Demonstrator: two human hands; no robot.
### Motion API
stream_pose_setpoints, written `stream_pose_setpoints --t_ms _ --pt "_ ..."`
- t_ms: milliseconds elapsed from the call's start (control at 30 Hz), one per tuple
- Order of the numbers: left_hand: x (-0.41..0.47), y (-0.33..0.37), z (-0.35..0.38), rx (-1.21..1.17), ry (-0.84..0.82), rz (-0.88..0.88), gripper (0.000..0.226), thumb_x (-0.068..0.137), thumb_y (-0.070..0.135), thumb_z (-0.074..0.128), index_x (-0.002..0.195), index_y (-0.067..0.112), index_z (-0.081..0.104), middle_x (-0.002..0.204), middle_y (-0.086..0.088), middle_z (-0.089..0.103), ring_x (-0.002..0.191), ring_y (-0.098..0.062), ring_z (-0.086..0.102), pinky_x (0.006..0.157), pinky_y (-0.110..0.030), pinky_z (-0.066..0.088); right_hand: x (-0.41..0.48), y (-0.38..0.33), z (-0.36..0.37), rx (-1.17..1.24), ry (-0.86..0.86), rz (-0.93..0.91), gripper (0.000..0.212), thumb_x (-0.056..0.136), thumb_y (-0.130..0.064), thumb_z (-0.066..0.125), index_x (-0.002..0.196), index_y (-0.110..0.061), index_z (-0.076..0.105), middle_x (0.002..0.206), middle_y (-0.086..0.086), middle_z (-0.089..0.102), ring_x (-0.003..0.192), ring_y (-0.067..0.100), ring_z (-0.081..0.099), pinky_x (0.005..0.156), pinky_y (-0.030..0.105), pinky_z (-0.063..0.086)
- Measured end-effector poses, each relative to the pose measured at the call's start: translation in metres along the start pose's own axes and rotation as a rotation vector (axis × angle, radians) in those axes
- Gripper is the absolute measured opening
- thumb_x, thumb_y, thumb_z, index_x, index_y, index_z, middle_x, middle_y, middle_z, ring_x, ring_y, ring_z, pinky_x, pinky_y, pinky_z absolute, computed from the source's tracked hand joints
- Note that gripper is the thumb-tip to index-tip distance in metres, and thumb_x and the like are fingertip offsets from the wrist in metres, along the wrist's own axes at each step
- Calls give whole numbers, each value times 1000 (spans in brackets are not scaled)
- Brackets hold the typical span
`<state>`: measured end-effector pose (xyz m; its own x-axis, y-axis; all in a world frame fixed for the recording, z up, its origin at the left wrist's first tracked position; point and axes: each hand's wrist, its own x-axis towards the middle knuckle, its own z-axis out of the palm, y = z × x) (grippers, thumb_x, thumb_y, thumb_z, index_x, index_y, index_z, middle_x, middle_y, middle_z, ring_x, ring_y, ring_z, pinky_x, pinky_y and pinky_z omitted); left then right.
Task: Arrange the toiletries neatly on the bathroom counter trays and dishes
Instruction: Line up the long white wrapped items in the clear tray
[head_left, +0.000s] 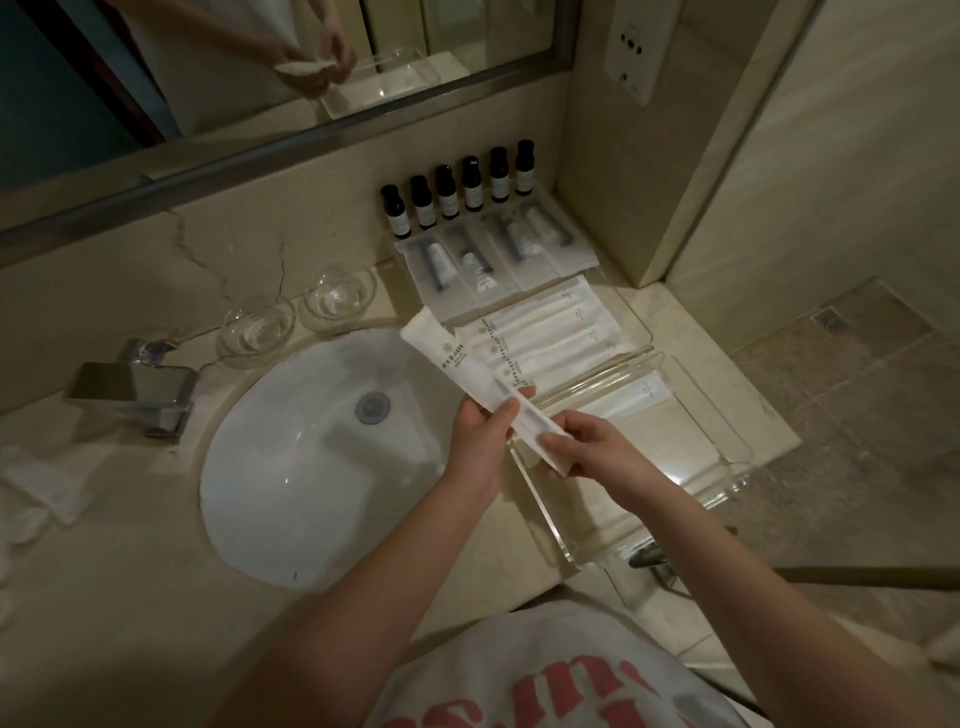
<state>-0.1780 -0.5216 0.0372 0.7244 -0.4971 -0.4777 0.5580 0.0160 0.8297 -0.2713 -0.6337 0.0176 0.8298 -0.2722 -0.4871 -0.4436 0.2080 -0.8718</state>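
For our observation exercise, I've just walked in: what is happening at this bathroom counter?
A person holds a long white sachet in both hands, the left hand near its middle and the right hand at its near end, beside the sink. Similar white sachets already lie side by side in a clear tray, with six dark bottles lined up along the wall behind. Two glass bowls stand by the sink.
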Motion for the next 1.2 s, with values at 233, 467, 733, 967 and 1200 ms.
stream_pose_setpoints --t_ms 233,467,733,967,1200 --pt "20 28 -27 -20 172 48 10 89 13 59 86 22 58 74 3 57 63 -7 47 53 -16 36 -2 -5 -37 -58 123 -70 12 73 -18 68 77 -10 60 63 -3 54 53 7 50 54 18 44" --pt "10 -1 -14 585 114 40 7 82 10 67 87 11 62 77 2 60 67 -10 55 53 -12 44 -6 1 -78 74 390 -57 19 80 0 66 82 -17 59 85 3 55 72 16 54 63 26 43" --pt "6 -41 14 1577 -218 290 24 89 29 53 96 8 64 100 -12 67 100 -31 59 80 -34 47 -4 27 -104 -405 670 70 40 72 -18 78 109 -17 61 115 7 57 98 24 55 85 41 49" --pt "14 -53 16 1811 -217 509 29 90 30 54 110 10 58 116 -10 57 114 -29 48 93 -39 38 0 44 -86 -1089 794 -58 38 81 -22 65 115 -7 60 127 18 54 114 38 46 85 45 43" --pt "7 -54 -1 1789 -311 494 36 83 38 59 108 12 61 107 -7 58 108 -27 50 90 -38 37 1 57 -67 -1152 708 -182 31 76 -23 73 104 -11 67 106 16 60 92 36 56 70 42 49"
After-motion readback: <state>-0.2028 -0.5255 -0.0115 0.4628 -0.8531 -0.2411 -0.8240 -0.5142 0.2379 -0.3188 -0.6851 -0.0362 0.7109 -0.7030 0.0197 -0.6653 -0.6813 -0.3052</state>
